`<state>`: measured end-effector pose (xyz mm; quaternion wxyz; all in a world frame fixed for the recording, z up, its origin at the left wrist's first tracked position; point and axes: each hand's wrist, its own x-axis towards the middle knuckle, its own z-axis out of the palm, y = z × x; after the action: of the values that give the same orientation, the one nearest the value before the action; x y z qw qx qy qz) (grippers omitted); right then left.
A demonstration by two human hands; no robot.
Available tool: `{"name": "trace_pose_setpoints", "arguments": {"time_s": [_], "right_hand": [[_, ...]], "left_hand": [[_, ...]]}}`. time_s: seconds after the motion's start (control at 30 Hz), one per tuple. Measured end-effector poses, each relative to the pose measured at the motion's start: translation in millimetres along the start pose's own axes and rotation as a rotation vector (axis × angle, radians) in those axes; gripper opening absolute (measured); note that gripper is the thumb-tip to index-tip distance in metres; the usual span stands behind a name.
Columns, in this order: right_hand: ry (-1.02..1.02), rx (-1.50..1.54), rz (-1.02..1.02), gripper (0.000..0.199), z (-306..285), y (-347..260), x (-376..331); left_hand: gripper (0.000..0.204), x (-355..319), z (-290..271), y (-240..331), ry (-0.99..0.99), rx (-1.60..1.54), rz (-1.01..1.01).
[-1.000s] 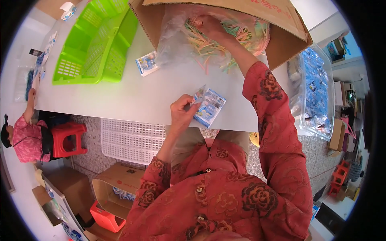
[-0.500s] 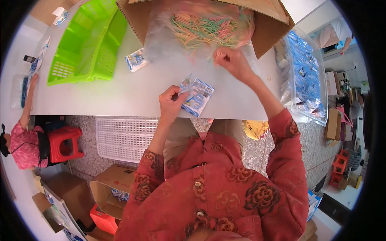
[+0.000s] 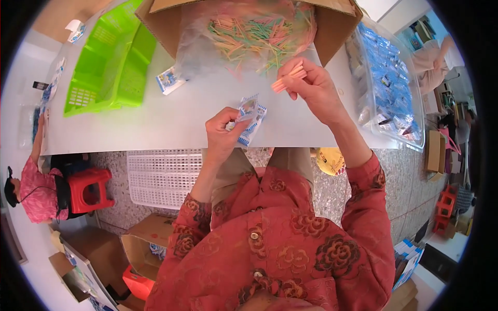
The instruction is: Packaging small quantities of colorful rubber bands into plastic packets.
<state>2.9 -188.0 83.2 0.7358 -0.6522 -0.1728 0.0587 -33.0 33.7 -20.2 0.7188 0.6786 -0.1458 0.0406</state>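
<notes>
My left hand is closed, pinching a small clear-and-blue plastic packet between thumb and fingers. Just under it is a second blue-and-white packet; whether my fingers touch that one too, I cannot tell. Held up over the table, my right hand grips a small bundle of pale orange-pink sticks. Beyond it, a clear plastic bag spills from a cardboard box lying open toward me. Inside the bag is a heap of thin pink, green and yellow sticks.
A bright green basket stands at the left, with a blue-and-white packet nearby. At the right, a clear tub holds many blue packets. A white plastic crate lies below the table edge. Another person sits far left.
My right hand has pulled back from the bag's opening and turned, showing a bundle of sticks in its fingers. The left hand still pinches the small packet, now slightly shifted.
</notes>
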Motion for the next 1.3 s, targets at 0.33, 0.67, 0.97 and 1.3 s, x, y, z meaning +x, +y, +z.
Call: {"name": "trace_pose_setpoints", "arguments": {"time_s": [0.33, 0.67, 0.97, 1.3], "right_hand": [[-0.102, 0.020, 0.157, 0.009, 13.1, -5.9, -11.3], [-0.103, -0.448, 0.042, 0.007, 21.9, -6.7, -15.6], [-0.036, -0.614, -0.130, 0.026, 27.4, -26.6, -10.4], [-0.082, -0.378, 0.103, 0.020, 9.4, -0.6, -20.8]], "left_hand": [[0.007, 3.5, 16.4, 14.0, -0.082, 0.077, -0.003], [0.007, 6.2, 22.6, 20.0, -0.093, 0.166, -0.013], [0.016, 4.9, 29.3, 13.9, -0.095, -0.082, -0.120], [0.017, 5.7, 19.1, 39.7, -0.126, -0.281, -0.197]]}}
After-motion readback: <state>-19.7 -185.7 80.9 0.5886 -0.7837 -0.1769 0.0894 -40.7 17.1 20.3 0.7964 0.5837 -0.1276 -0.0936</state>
